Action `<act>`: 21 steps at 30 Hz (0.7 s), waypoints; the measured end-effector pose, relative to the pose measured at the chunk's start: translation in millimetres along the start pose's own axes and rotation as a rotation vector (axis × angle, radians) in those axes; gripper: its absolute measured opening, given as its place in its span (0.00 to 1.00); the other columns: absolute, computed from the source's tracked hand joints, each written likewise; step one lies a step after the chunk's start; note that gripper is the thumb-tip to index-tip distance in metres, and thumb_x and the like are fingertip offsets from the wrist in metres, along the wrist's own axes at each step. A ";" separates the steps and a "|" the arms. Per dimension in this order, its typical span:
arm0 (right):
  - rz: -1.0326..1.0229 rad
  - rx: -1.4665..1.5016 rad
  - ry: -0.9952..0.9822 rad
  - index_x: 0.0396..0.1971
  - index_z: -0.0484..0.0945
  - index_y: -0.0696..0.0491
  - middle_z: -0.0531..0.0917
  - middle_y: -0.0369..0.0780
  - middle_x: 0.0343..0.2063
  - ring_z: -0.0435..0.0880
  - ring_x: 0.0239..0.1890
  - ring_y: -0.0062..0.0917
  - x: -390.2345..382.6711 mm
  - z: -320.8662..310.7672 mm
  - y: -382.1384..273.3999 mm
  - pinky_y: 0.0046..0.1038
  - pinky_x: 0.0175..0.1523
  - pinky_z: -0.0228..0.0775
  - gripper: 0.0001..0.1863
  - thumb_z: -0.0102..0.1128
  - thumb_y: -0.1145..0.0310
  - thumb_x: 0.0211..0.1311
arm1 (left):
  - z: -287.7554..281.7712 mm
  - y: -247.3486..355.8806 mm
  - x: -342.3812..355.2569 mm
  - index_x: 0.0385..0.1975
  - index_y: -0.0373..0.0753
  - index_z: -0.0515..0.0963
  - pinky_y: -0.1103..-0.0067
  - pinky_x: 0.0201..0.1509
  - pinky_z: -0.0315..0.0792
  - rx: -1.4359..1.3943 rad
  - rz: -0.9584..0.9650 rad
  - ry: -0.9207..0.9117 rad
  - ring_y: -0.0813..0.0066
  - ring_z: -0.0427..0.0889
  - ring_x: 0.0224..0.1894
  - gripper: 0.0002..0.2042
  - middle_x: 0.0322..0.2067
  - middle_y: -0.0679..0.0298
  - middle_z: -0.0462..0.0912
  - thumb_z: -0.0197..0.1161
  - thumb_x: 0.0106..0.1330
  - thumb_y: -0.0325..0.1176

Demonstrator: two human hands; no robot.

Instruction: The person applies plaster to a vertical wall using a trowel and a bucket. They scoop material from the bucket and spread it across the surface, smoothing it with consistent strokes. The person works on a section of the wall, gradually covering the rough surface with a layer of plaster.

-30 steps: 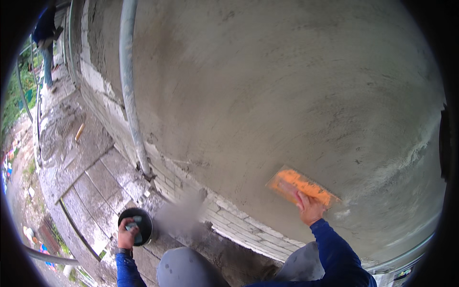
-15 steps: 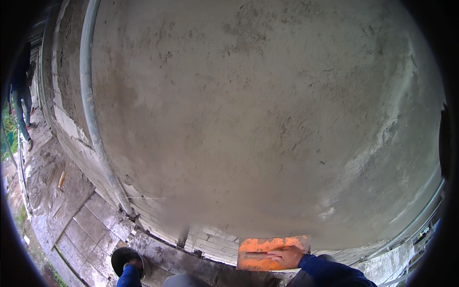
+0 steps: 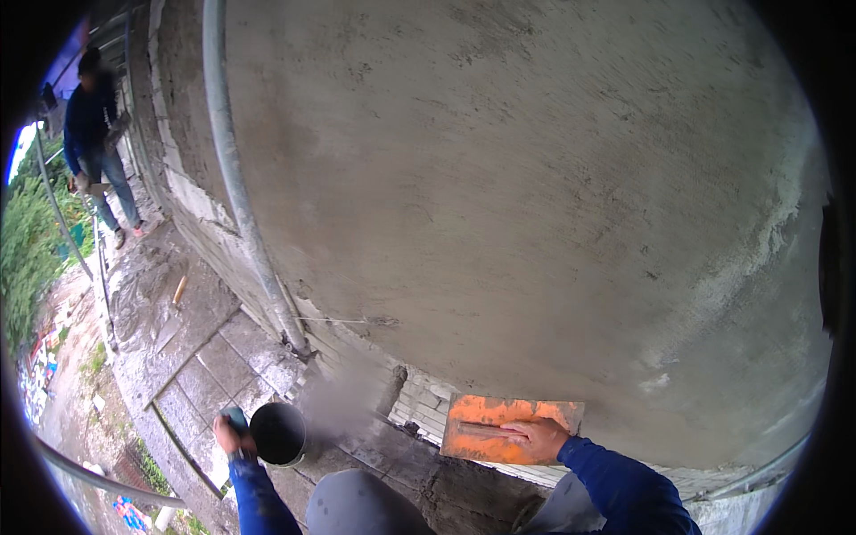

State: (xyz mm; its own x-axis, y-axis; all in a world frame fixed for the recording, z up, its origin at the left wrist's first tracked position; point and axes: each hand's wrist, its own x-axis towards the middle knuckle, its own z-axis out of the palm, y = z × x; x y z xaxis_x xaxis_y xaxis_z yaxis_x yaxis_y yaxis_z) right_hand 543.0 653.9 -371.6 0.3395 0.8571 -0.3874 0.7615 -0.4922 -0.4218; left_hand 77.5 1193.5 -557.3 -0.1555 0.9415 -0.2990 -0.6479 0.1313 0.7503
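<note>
My right hand [image 3: 539,439] is closed round the handle of an orange plastering float [image 3: 464,412]. The float's face is mottled with grey mortar, and it lies along the lower edge of a grey plastered wall [image 3: 499,205]. At lower left, my left hand [image 3: 229,435] grips a small dark teal object [image 3: 235,417] whose kind I cannot make out. Right beside that hand stands a round black bucket [image 3: 278,434]. Its inside is dark, so the contents do not show.
A metal pole [image 3: 236,169] runs up along the wall on the left. Wet planks [image 3: 209,370] form the walkway, with a wooden-handled tool [image 3: 180,292] lying on it. Farther along, a co-worker [image 3: 94,134] stands by the railing. Below my knees are pale bricks [image 3: 428,401].
My left hand has come up from the bucket's mouth to its left side, the teal object now showing in it. The view has shifted left, bringing more of the co-worker in.
</note>
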 end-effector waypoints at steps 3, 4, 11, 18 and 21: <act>-0.070 0.052 0.005 0.63 0.73 0.46 0.87 0.46 0.42 0.87 0.42 0.40 0.7 13.7 10.4 0.39 0.48 0.76 0.23 0.50 0.53 0.75 | 120.6 4.4 9.6 0.39 0.38 0.77 0.73 0.43 0.78 -0.080 0.123 -0.201 0.68 0.81 0.39 0.08 0.39 0.61 0.80 0.55 0.62 0.28; -0.046 0.028 -0.023 0.63 0.74 0.47 0.87 0.46 0.42 0.87 0.42 0.40 -3.2 16.4 16.4 0.39 0.48 0.75 0.23 0.50 0.52 0.75 | 188.6 4.8 -19.0 0.40 0.38 0.79 0.75 0.44 0.78 -0.082 0.152 -0.314 0.68 0.82 0.41 0.10 0.41 0.60 0.81 0.54 0.61 0.25; -0.043 -0.051 -0.097 0.62 0.75 0.47 0.87 0.46 0.40 0.86 0.41 0.40 -16.3 -16.9 -30.2 0.38 0.47 0.75 0.24 0.50 0.51 0.74 | 345.7 -19.1 -206.4 0.42 0.40 0.83 0.80 0.46 0.73 0.460 0.185 -1.025 0.75 0.79 0.40 0.18 0.43 0.65 0.81 0.51 0.55 0.16; 0.030 0.186 0.019 0.62 0.74 0.49 0.87 0.47 0.44 0.86 0.45 0.40 -27.3 27.8 50.2 0.37 0.50 0.75 0.23 0.50 0.53 0.75 | 205.3 -17.8 -210.9 0.45 0.41 0.81 0.76 0.45 0.77 0.358 -0.478 -0.620 0.71 0.81 0.41 0.13 0.41 0.62 0.81 0.56 0.62 0.26; 0.073 0.128 -0.096 0.62 0.74 0.50 0.87 0.45 0.45 0.85 0.47 0.40 -14.6 20.9 32.0 0.37 0.53 0.74 0.23 0.51 0.55 0.74 | 101.1 -34.4 -89.2 0.46 0.41 0.79 0.77 0.40 0.77 0.261 0.228 -0.268 0.73 0.81 0.39 0.10 0.39 0.63 0.80 0.58 0.67 0.33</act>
State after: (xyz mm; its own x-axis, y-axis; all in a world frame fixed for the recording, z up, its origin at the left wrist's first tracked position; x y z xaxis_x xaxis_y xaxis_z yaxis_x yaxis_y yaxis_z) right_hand 550.8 622.5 -396.6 0.3321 0.8029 -0.4950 0.6584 -0.5731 -0.4879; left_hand 189.1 1136.4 -496.8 -0.0516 0.9982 0.0290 -0.4035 -0.0474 0.9138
